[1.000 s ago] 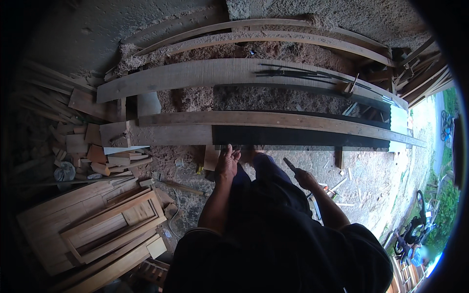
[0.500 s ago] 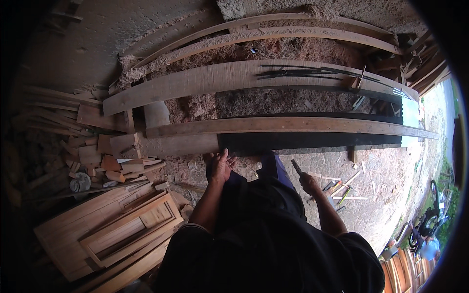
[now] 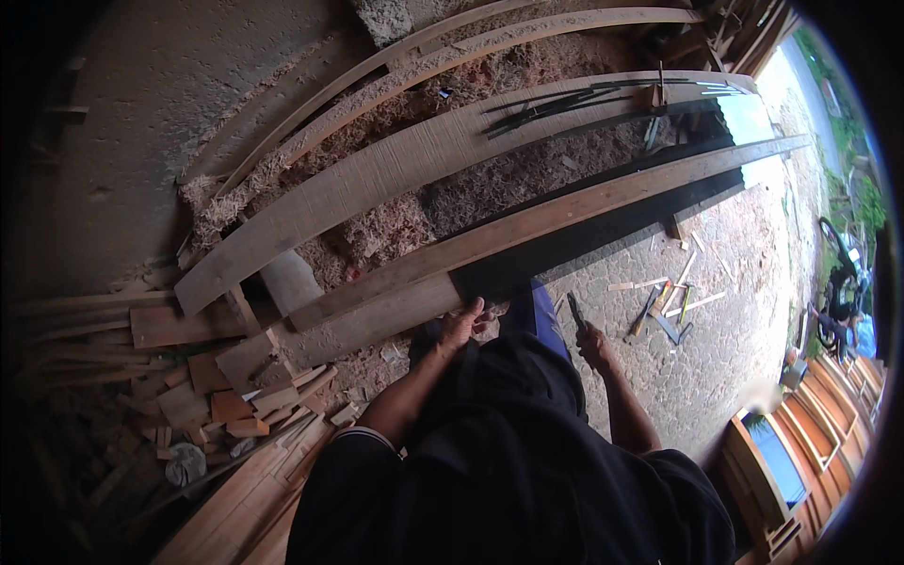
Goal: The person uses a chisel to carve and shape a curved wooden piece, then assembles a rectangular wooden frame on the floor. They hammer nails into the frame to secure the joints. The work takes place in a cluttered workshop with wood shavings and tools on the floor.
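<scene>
My left hand (image 3: 460, 327) is beside the near edge of a long bench plank (image 3: 386, 315), at the point where its bare wood meets a black sheet (image 3: 527, 256). Its fingers are curled in with the thumb raised; whatever they hold, if anything, is hidden. My right hand (image 3: 593, 347) is lower and to the right, over the stone floor, closed around a slim dark tool (image 3: 575, 309). The tool points up and away, and its kind does not show clearly. Lengthwise above the sheet runs a long wooden beam (image 3: 565, 210).
Thin dark strips (image 3: 546, 104) lie on the far plank (image 3: 377, 174). Wood shavings (image 3: 395, 231) fill the gap between the planks. Hand tools (image 3: 659, 311) and sticks are on the floor at right. Wood offcuts (image 3: 202, 400) are heaped at left, near wooden panels (image 3: 240, 485).
My view has turned, so the bench now slants up to the right. My left hand appears further right and its fingers are more curled. My right hand keeps the dark tool.
</scene>
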Demonstrator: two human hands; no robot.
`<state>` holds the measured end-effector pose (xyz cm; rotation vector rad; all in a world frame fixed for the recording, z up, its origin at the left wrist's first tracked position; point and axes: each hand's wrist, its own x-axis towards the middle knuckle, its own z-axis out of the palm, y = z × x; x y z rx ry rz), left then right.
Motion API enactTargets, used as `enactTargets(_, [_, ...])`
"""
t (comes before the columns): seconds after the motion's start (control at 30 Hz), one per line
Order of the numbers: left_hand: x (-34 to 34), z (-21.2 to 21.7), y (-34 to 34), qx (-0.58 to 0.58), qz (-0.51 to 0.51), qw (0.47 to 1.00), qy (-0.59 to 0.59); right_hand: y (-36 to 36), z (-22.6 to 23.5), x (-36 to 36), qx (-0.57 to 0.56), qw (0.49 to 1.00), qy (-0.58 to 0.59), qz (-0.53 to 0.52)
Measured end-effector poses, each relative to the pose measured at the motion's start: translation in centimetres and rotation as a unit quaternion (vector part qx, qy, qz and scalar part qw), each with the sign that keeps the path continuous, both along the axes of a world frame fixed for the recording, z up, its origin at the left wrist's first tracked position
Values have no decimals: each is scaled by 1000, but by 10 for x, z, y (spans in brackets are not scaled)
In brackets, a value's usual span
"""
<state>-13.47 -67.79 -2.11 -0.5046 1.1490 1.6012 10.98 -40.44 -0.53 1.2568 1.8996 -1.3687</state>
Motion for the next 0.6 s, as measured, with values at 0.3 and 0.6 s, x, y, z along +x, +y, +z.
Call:
enactTargets(0.3, [-10,-6,7,57,-45,994,-78,-191,92,-36,-32,933,68,-353])
enactTargets(0.6, [-27,2,-1,88,-83,983,-135,-308,59,-88,98,924,186,-319])
